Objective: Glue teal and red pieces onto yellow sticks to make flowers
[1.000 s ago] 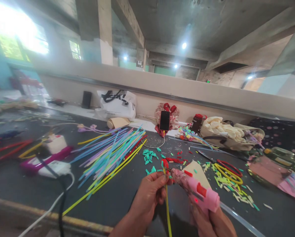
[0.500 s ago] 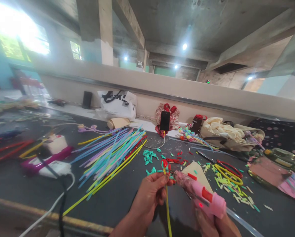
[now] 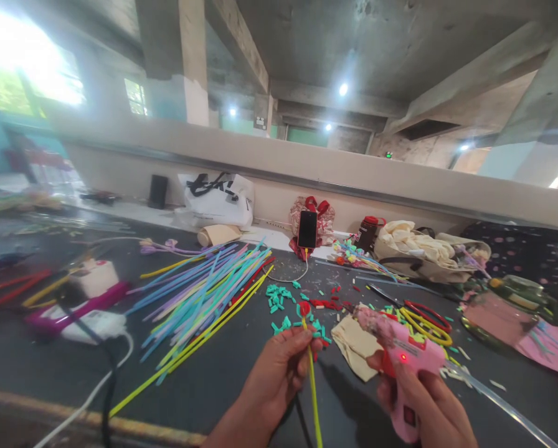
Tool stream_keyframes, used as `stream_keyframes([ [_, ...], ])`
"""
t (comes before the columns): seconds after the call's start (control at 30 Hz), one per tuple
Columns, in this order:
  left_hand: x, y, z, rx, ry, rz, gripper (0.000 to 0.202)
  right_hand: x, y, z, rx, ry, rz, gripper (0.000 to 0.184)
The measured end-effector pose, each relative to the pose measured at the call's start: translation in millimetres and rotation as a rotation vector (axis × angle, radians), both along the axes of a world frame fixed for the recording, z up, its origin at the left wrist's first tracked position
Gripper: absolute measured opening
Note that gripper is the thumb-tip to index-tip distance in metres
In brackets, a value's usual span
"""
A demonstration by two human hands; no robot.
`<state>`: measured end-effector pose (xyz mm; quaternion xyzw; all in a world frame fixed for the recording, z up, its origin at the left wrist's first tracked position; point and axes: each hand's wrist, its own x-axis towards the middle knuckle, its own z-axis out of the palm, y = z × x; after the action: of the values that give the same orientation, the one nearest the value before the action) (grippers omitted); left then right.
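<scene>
While the left hand [image 3: 281,367] pinches a yellow stem [image 3: 313,398] between thumb and forefinger, its other fingers curl in loosely below and its wrist slants up from the bottom edge. The stem stands nearly upright, its red tip [image 3: 304,308] rising just above the pinch. The right hand [image 3: 428,404] is wrapped around the handle of a pink glue gun [image 3: 412,348], whose nozzle points left, apart from the stem; a red light glows on its side, and a clear glue stick [image 3: 507,407] runs out behind. Near the left hand lie green bits [image 3: 279,297] and a beige cloth [image 3: 354,348]. Farther back, a white bag [image 3: 216,208] carries bold black lettering, too creased to read for certain, with a smaller line beneath that is illegible. Pale writing on the dark, red-capped bottle [image 3: 367,235] is too small to read, and the phone [image 3: 307,229] shows a dark screen.
</scene>
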<state>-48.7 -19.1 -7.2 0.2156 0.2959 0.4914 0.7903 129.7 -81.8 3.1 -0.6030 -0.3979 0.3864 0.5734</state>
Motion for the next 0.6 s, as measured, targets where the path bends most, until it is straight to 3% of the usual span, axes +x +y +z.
stream_keyframes([
  [0.1, -2.2, -1.0, 2.6, -0.003, -0.067, -0.019, 0.011, 13.4, 4.9, 3.8, 0.002, 0.0, 0.001, 0.036],
  [0.3, -6.1, -2.8, 5.7, 0.006, -0.11, -0.074, 0.011, 39.3, 17.0, 4.7, -0.149, -0.025, 0.035, 0.035],
  [0.6, -5.0, -7.0, 12.1, 0.011, -0.064, -0.052, 0.009, 55.5, 30.9, -8.2, -0.079, 0.172, 0.135, 0.029],
])
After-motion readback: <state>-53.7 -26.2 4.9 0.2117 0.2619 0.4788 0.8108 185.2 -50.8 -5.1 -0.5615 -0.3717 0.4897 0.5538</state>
